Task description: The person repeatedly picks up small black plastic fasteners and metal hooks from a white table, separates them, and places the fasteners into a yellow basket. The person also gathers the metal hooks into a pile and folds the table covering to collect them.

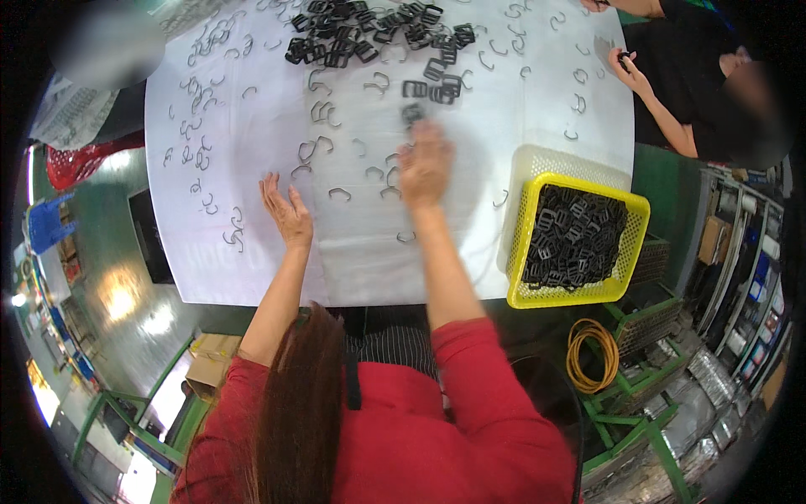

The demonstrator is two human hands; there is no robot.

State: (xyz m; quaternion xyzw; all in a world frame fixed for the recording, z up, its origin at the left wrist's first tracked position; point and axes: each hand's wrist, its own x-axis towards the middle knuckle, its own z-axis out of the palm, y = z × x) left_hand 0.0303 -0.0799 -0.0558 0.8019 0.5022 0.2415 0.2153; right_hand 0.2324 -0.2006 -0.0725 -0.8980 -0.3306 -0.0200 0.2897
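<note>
**The room around your workbench**

You sit at a white table that fills the upper middle of the frame. At the left, a glossy green floor mirrors bright overhead lights. A red basket and a blue crate sit at the far left. A cardboard box rests at lower left beside green frame legs. At the right edge you see shelving, and below it a coiled orange hose on a green rack.

Bright, even overhead light, glare on the floor, a motion-blurred right hand, and fisheye-bent edges.
</note>
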